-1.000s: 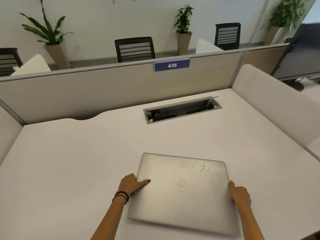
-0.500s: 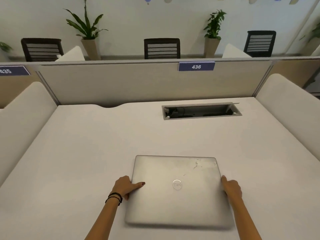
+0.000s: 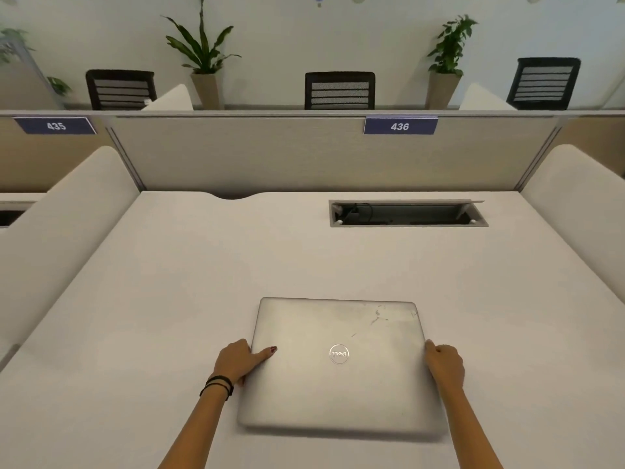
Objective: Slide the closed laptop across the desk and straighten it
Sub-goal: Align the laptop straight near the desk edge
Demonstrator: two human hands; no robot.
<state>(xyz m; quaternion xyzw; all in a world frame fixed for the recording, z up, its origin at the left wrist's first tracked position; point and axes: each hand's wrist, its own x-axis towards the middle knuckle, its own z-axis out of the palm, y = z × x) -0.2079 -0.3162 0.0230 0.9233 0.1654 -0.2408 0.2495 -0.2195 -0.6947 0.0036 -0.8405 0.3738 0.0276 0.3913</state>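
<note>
A closed silver laptop [image 3: 341, 384] with a round logo lies flat on the pale desk [image 3: 203, 282], near the front, its edges roughly square to the desk. My left hand [image 3: 241, 360] grips the laptop's left edge, thumb resting on the lid. Against the right edge my right hand [image 3: 443, 363] is pressed, fingers curled around the side. Black bands circle my left wrist.
An open cable tray [image 3: 407, 214] is sunk into the desk at the back right. A beige partition [image 3: 270, 154] with the sign 436 [image 3: 400, 126] closes the back. Padded side dividers [image 3: 67, 211] flank the desk. Chairs and potted plants stand beyond.
The laptop has turned from skewed to square with the desk while both hands kept hold of its sides. The view has swung left, bringing sign 435 into sight.
</note>
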